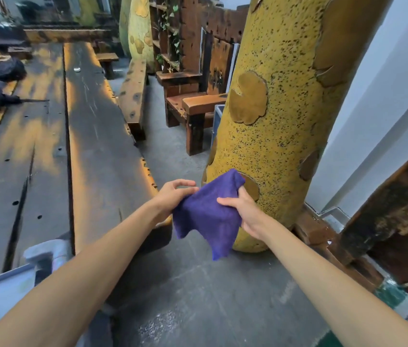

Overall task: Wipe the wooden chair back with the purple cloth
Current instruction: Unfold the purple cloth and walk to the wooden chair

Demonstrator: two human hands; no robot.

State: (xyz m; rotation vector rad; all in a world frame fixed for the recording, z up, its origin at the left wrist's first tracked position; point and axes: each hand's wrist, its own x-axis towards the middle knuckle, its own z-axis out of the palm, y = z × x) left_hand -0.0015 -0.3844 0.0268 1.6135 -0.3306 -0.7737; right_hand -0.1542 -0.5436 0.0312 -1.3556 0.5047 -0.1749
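Forearms: both are reaching forward from the bottom edge, bare, over the grey floor point(197, 296).
Left hand point(172, 195): it is pinching the left edge of the purple cloth point(206, 216) between thumb and fingertips.
Right hand point(241, 209): it is clasping the cloth's right side, thumb lying across the front, fingers tucked behind.
Cloth: it is hanging between the two hands, its lower corners drooping below both grips.
Yellow pillar point(278, 108): it is standing just beyond the right hand, behind the cloth.
Wooden chair point(197, 101): it is sitting well beyond both hands, partly hidden by the pillar, apart from the cloth.
Long table point(60, 146): it is stretching away left of the left hand.
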